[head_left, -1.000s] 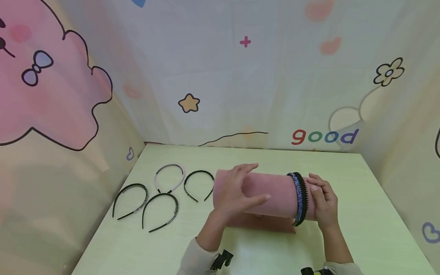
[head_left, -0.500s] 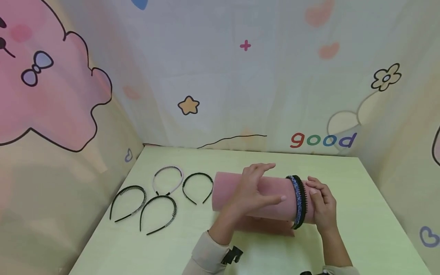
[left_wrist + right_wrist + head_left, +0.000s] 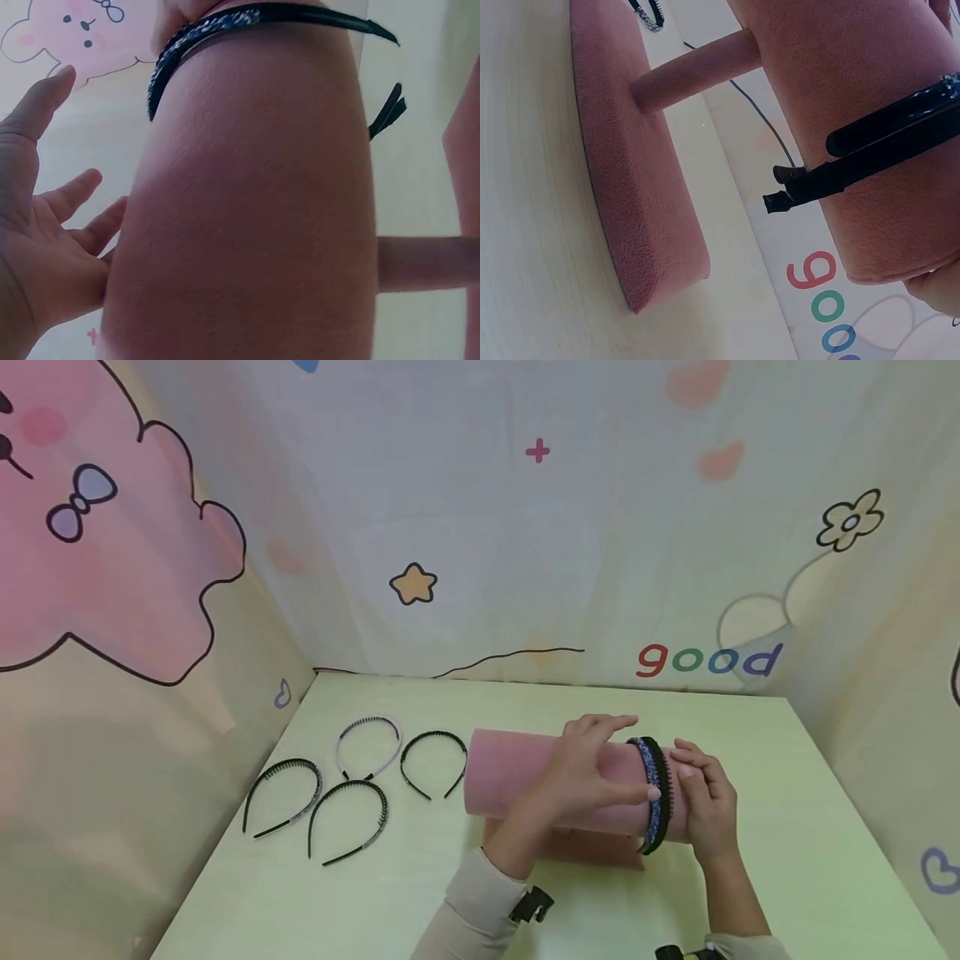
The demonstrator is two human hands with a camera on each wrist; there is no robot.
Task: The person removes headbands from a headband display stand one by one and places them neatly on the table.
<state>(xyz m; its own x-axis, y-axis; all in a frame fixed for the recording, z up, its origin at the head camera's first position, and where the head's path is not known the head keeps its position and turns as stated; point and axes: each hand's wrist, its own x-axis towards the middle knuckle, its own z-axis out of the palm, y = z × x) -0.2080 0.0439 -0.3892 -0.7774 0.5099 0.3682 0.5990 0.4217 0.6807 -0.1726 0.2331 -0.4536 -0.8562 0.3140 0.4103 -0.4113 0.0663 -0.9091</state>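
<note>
A pink velvety headband stand (image 3: 510, 772) lies across the table, its padded cylinder carried on a short post (image 3: 697, 71) above a flat base (image 3: 622, 172). Two headbands sit side by side round its right part: a blue glittery headband (image 3: 650, 762) and a black toothed headband (image 3: 666, 785). My left hand (image 3: 581, 768) is over the cylinder with fingers spread and the thumb tip at the blue headband. In the left wrist view, that hand (image 3: 45, 240) lies along the cylinder's side. My right hand (image 3: 711, 802) grips the cylinder's right end.
Several loose headbands lie on the table left of the stand: a pale lilac headband (image 3: 399, 743), a small black headband (image 3: 433, 734) and dark toothed ones, including the nearest headband (image 3: 386, 810). A printed cloth (image 3: 480, 527) surrounds the table's back and sides.
My left hand has slid rightward along the cylinder until its thumb reached the blue headband. The right hand keeps its hold on the end; the headbands stay where they were.
</note>
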